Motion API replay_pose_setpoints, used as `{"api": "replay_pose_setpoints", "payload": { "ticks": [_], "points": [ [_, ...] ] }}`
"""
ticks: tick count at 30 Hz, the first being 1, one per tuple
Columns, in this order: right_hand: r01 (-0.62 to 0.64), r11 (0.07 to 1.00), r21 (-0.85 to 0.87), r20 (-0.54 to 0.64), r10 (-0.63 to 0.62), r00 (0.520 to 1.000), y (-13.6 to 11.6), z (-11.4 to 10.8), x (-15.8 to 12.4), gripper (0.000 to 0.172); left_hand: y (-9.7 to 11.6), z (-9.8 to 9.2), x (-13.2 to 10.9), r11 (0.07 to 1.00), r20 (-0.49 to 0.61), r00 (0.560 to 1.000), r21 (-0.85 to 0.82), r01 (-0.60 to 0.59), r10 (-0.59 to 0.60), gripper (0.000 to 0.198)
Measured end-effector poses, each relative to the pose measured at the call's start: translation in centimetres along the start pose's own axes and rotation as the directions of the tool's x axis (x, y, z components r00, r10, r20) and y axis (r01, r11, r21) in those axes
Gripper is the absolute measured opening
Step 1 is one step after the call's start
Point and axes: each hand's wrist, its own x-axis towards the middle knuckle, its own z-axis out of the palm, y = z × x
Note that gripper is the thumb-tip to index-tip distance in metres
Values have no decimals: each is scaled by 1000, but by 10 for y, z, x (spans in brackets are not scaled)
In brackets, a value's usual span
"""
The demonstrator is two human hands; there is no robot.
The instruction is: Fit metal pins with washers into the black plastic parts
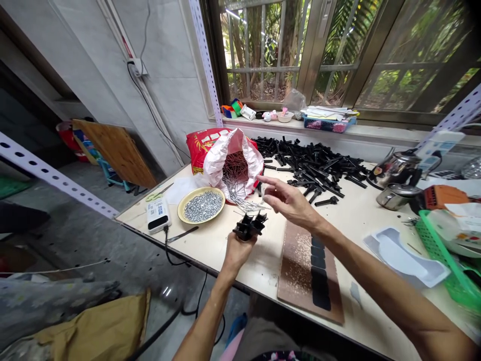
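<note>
My left hand (238, 253) is closed around a bundle of black plastic parts (250, 226), held upright over the front of the table. To the right and a little higher, my right hand (287, 198) hovers by the mouth of a red and white sack (252, 150). Its index finger points left, while the thumb and another finger come together around something small and pale that I cannot make out. Long thin metal pins (244, 196) spill from the sack below those fingertips. A yellow dish (181, 214) of small silvery metal pieces stands left of my hands.
Many black plastic parts (311, 165) are heaped at the back. A brown board (295, 296) bears a row of black pieces (319, 271). A kettle (400, 163), a green basket (438, 250) and a white tray (406, 255) are at right; a white device (158, 215) sits left.
</note>
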Motion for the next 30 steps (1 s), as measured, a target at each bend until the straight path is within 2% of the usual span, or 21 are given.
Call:
{"api": "replay_pose_setpoints", "payload": {
  "ticks": [2,4,6,9,12,14,16,18,19,21,22,24,27,30],
  "points": [
    [64,973,-221,148,-31,989,-4,-10,2,21,-1,-4,2,997,-18,999,56,-45,47,15],
    [155,909,-387,287,-41,957,-7,-16,5,10,-1,-7,3,988,-24,995,123,-98,101,19],
    [225,844,-486,379,-27,925,-9,-17,9,10,0,-9,3,973,-17,988,177,-149,155,21],
    [255,792,-554,433,13,901,-15,-8,16,13,2,-8,1,956,6,980,218,-197,200,19],
    [247,784,-570,485,79,871,-23,3,23,19,3,-7,0,958,28,980,207,-198,197,20],
    [293,814,-502,537,28,843,-26,5,29,21,3,-6,1,976,22,988,154,-152,151,20],
    [349,853,-388,522,-109,846,-20,0,35,25,3,-8,2,997,-16,999,62,-45,47,21],
    [338,870,-358,400,-184,898,-1,-6,40,27,5,-12,1,995,-80,994,-69,69,-75,27],
    [284,868,-407,336,-146,930,14,-8,40,22,6,-14,0,985,-119,986,-137,104,-120,31],
    [126,816,-563,253,26,967,48,-5,37,13,9,-19,-3,966,-191,969,-236,107,-154,37],
    [57,770,-636,244,129,961,66,0,32,15,10,-21,-4,961,-219,964,-260,91,-150,38],
    [-7,708,-706,239,248,939,98,18,22,19,13,-22,-7,961,-250,958,-269,72,-142,38],
    [-26,680,-733,231,284,931,126,49,11,18,17,-17,-10,958,-213,961,-262,118,-177,34],
    [-28,670,-742,214,277,937,135,67,8,18,18,-12,-7,934,-128,969,-318,160,-209,33]
  ]
}}
